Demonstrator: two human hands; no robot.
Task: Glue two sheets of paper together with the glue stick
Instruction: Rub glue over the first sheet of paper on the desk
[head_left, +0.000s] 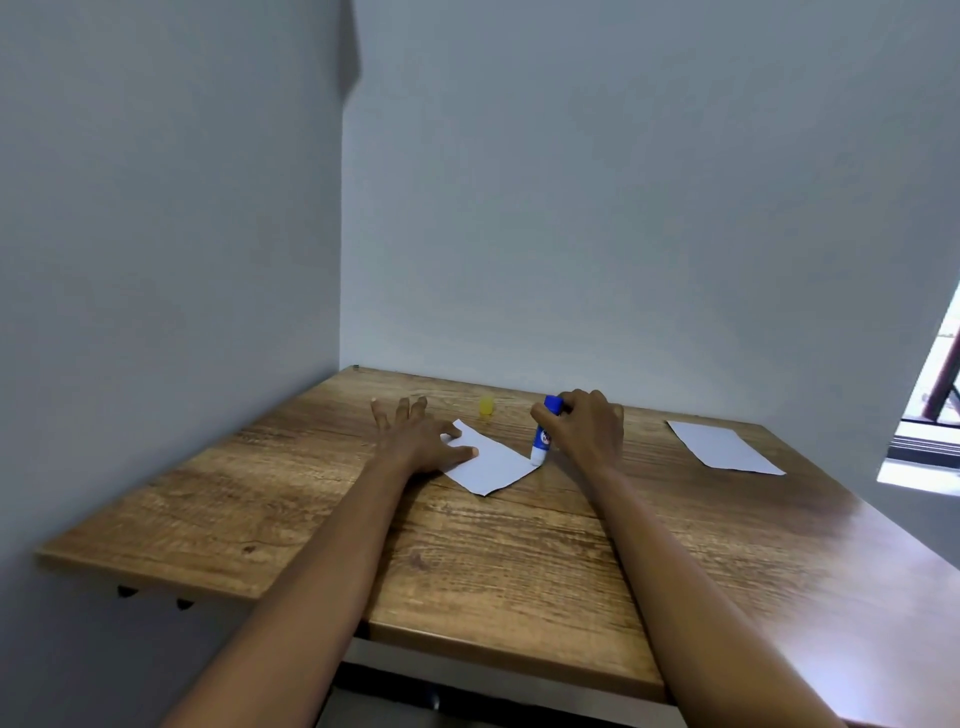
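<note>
A small white sheet of paper (491, 464) lies on the wooden table (519, 561) near its far side. My left hand (415, 434) lies flat with fingers spread, pressing down the sheet's left edge. My right hand (589, 426) grips a blue and white glue stick (544, 431), held nearly upright with its lower tip touching the sheet's right corner. The stick's yellow cap (487, 406) stands on the table just behind the sheet. A second white sheet (722, 447) lies apart at the far right of the table.
Grey walls close in the table at the left and at the back. The table's front edge runs below my forearms. A bright window or door opening (935, 410) shows at the right edge of the view.
</note>
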